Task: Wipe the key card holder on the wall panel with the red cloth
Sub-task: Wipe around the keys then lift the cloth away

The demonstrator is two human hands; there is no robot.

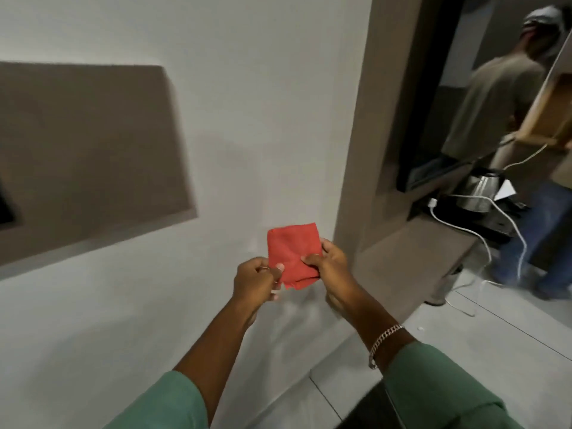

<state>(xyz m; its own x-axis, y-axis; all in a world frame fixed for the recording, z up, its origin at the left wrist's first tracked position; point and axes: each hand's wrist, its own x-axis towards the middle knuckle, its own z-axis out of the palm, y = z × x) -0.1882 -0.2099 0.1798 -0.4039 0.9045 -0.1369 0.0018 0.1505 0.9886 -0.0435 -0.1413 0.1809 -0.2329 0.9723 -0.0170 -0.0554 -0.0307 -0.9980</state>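
Observation:
A folded red cloth (291, 250) is held up in front of the white wall, pinched at its lower edge by both hands. My left hand (255, 281) grips its lower left corner between thumb and fingers. My right hand (329, 266) grips its lower right side. A brown recessed wall panel (89, 156) fills the left of the view, well to the left of the cloth. A dark object (6, 209) shows at the panel's left edge, cut off by the frame; I cannot tell whether it is the key card holder.
A brown door frame (368, 134) stands to the right of the cloth. Beyond it, a low counter (433, 239) carries a metal kettle (481, 190) and white cables. Another person (501, 103) stands at the far right on the tiled floor (464, 335).

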